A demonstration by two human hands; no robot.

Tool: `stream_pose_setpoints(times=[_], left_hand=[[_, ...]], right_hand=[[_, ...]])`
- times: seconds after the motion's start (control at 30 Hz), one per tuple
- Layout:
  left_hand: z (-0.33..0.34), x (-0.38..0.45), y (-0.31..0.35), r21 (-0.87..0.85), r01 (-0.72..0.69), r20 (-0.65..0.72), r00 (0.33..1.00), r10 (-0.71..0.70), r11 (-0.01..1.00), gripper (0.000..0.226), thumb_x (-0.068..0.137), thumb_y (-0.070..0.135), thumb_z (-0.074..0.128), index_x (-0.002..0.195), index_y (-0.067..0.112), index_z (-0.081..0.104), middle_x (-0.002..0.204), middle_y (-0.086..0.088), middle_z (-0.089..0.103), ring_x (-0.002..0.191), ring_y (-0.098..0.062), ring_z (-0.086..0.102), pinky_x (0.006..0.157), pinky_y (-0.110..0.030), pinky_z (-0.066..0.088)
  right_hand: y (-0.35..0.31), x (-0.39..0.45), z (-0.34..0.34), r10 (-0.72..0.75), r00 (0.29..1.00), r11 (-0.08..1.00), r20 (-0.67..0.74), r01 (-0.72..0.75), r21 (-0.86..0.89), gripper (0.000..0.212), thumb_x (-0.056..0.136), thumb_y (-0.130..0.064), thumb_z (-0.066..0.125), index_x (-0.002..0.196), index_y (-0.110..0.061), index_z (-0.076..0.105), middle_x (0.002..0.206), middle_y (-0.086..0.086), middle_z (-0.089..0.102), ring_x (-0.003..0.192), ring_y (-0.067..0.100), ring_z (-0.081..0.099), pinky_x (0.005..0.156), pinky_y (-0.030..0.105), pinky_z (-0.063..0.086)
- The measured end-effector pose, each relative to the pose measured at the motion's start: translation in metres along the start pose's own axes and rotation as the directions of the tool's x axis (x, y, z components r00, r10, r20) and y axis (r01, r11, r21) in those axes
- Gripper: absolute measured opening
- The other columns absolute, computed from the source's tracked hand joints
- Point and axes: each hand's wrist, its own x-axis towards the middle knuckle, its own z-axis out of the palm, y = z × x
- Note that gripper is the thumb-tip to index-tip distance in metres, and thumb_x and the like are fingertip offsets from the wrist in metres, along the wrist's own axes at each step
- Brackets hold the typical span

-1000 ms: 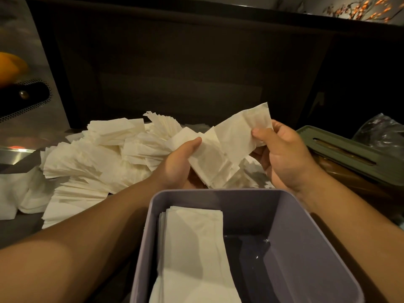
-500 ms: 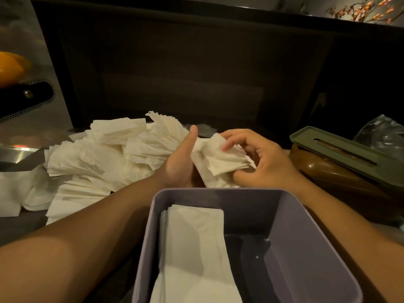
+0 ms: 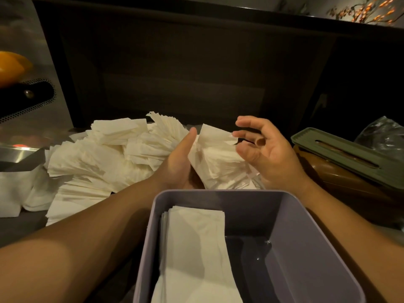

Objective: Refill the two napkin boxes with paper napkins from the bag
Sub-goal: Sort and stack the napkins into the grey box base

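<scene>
At the far left you have an orange object (image 3: pixel 12 67) on a metal surface, and below it a loose white sheet. Next comes the big heap of paper napkins (image 3: pixel 105 156), fanned and spilling across the dark counter. Your left hand (image 3: pixel 178 162) sits at the heap's right edge, thumb up, cupping a small bundle of napkins (image 3: pixel 213 158) from the left side; its fingers are hidden behind the paper. Your right hand (image 3: pixel 265 154) hovers just beside that bundle, fingers loosely curled and spread, holding nothing, one fingertip near the top sheet's corner. In front of both hands stands the purple napkin box (image 3: pixel 306 248), lidless, with a flat stack of napkins along its left side and bare floor on its right. Farther right lies the green slotted lid (image 3: pixel 349 154) on a brown box (image 3: pixel 341 182), with a crinkled plastic bag (image 3: pixel 382 134) behind.
</scene>
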Motion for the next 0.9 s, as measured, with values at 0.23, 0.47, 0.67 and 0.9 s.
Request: stream_pose_setpoints(times=[0.23,0.47,0.67,0.9], left_hand=[[-0.001,0.000,-0.002,0.184,0.112,-0.103,0.990,-0.094,0.977,0.027,0.089,0.024,0.061,0.111,0.010,0.052,0.120,-0.015,0.060,0.111,-0.034,0.058,0.098,-0.043,0.047],[-0.003,0.001,-0.003,0.215,0.053,-0.009,0.999,-0.053,0.975,0.029,0.085,0.034,0.061,0.107,0.015,0.057,0.110,-0.011,0.066,0.105,-0.029,0.062,0.096,-0.043,0.046],[-0.006,0.007,-0.006,0.257,0.025,-0.123,0.992,0.008,0.966,0.025,0.088,0.025,0.066,0.107,0.015,0.054,0.121,-0.011,0.061,0.113,-0.033,0.058,0.105,-0.048,0.044],[-0.002,0.006,-0.003,0.077,0.047,-0.068,0.997,-0.042,0.996,0.018,0.096,0.028,0.053,0.108,0.015,0.054,0.111,-0.013,0.066,0.102,-0.033,0.063,0.094,-0.046,0.050]], right_hand=[[0.004,0.003,0.002,0.065,0.997,0.993,-0.052,-0.070,-0.097,0.021,0.097,-0.021,0.064,0.106,-0.038,0.056,0.107,-0.014,0.063,0.100,-0.001,0.062,0.083,0.015,0.052],[0.000,0.000,0.001,0.071,0.997,0.973,-0.013,-0.072,-0.221,0.021,0.094,-0.014,0.069,0.095,-0.035,0.065,0.099,-0.016,0.066,0.098,0.004,0.063,0.098,0.037,0.054],[0.000,0.002,0.003,0.111,0.994,0.967,-0.023,-0.113,-0.230,0.017,0.097,-0.025,0.065,0.111,-0.033,0.060,0.109,-0.019,0.062,0.107,0.004,0.060,0.092,0.021,0.052],[-0.001,-0.002,-0.008,0.011,0.999,0.984,0.051,-0.002,-0.177,0.018,0.089,-0.032,0.067,0.101,-0.043,0.061,0.116,-0.015,0.060,0.115,0.006,0.057,0.100,0.024,0.049]])
